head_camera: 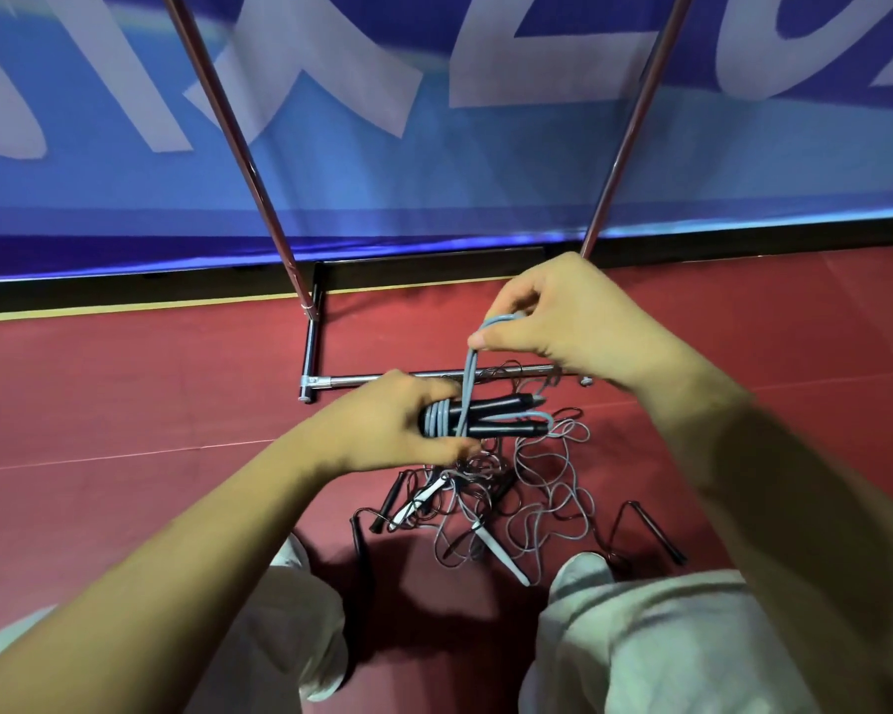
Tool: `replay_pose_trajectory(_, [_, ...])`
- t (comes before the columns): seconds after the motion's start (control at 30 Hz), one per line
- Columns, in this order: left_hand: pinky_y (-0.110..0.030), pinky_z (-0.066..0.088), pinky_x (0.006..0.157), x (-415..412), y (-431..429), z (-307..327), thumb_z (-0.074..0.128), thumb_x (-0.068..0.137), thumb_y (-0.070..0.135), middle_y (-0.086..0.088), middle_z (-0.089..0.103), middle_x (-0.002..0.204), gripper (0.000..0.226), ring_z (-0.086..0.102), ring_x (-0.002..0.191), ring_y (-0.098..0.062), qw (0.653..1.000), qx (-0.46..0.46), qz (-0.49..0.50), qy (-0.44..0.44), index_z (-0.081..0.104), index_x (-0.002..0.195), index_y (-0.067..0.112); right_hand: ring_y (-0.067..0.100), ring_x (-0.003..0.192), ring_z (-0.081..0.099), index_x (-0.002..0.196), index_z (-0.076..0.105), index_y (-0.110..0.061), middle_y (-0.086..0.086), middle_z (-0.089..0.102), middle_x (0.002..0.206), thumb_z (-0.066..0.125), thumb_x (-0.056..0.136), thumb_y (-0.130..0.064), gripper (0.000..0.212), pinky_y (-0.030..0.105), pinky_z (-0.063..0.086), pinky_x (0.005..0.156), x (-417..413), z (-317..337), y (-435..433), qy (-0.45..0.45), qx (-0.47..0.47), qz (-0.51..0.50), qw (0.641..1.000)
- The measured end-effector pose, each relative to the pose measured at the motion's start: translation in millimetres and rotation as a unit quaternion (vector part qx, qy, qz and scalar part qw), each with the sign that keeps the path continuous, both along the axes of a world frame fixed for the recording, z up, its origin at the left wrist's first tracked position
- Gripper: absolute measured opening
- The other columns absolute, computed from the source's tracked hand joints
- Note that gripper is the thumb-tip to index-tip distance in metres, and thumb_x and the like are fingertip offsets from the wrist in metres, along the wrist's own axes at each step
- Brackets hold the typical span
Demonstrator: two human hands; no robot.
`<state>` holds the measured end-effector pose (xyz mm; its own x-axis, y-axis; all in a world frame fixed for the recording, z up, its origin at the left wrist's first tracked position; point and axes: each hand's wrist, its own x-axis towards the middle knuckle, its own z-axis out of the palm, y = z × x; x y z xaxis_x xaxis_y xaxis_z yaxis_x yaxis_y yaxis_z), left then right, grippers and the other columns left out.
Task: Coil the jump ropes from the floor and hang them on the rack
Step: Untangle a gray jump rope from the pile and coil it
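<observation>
1. Grey cord [466, 383] pinched into a small loop between thumb and curled fingers [511, 301] of the right hand [573, 322], lifted above the handles.
2. Wrapped tight round the near ends of two black handles [501, 417]: fingers [436, 391] of the left hand [393, 420], thumb underneath, several turns of the same cord wound round the handles right beside the grip.
3. Handles side by side, roughly level, tips pointing right; one strand taut from the wraps up to the right-hand pinch, a short bend of cord curving out at the tips.
4. Both hands in the air over the red floor [125, 394], above a tangled pile of jump ropes [532, 487]: thin grey and dark cords looped over one another, black and white handles poking out.
5. Apart from the pile, to its right, a dark rope [658, 530] with slim black handles.
6. Just beyond the hands, the rack [351, 378]: chrome base bar on the floor, two slanted uprights rising past the top edge of view.
7. Behind the rack, a blue banner [434, 172] with large pale lettering.
8. Nearest the camera, pale trousers [666, 636] and light shoes [583, 566] on either side of the pile.
</observation>
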<state>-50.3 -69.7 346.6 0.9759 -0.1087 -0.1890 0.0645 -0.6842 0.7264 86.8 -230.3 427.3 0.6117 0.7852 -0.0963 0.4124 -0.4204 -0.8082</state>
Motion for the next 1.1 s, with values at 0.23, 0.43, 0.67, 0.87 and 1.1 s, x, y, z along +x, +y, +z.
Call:
replay_pose_trajectory(0.23, [-0.027,0.04,0.05,-3,1,19,0.069,0.082,0.031,-0.018,0.061,0.075,0.018,0.048,0.053,-0.02,0.941,-0.335,0.038,0.004,0.064,0.096,0.02,0.009,0.049,0.045,0.072,0.074,-0.015,-0.002,0.06,0.054,0.081,0.078,-0.02,0.01,0.021,0.036,0.049,20,-12,-8,0.011,-0.022,-0.033,0.999])
replay_pose_trajectory(0.43, [-0.025,0.034,0.047,2,5,23,0.064,0.085,0.02,-0.023,0.056,0.072,0.05,0.041,0.049,-0.02,0.867,-0.471,0.152,-0.061,0.048,0.132,0.017,0.011,0.053,0.055,0.082,0.074,-0.014,0.003,0.066,0.064,0.068,0.09,-0.032,0.021,0.018,0.041,0.045,12,-15,-1,0.044,-0.036,0.005,0.998])
replay_pose_trajectory(0.67, [-0.026,0.033,0.047,5,6,24,0.058,0.087,0.017,-0.022,0.058,0.073,0.039,0.042,0.046,-0.02,0.85,-0.476,0.215,-0.067,0.057,0.126,0.019,0.016,0.052,0.052,0.079,0.078,-0.016,0.01,0.066,0.062,0.077,0.083,-0.018,0.005,0.023,0.043,0.049,11,-17,-3,0.119,-0.043,0.035,0.991])
replay_pose_trajectory(0.87, [-0.025,0.033,0.046,11,13,24,0.055,0.09,0.017,-0.018,0.059,0.076,0.03,0.041,0.046,-0.02,0.805,-0.511,0.287,-0.086,0.052,0.119,0.012,0.018,0.059,0.059,0.098,0.074,-0.007,0.007,0.064,0.064,0.065,0.088,-0.004,0.014,0.027,0.051,0.057,5,-23,5,0.152,-0.033,0.007,0.988])
replay_pose_trajectory(1.1, [-0.024,0.036,0.047,13,23,26,0.057,0.094,0.011,-0.015,0.062,0.077,0.031,0.045,0.046,-0.021,0.806,-0.448,0.376,-0.091,0.059,0.126,0.012,0.015,0.044,0.04,0.085,0.062,-0.01,0.006,0.055,0.058,0.063,0.092,-0.012,0.008,0.025,0.032,0.045,1,-20,6,0.14,-0.051,-0.01,0.989])
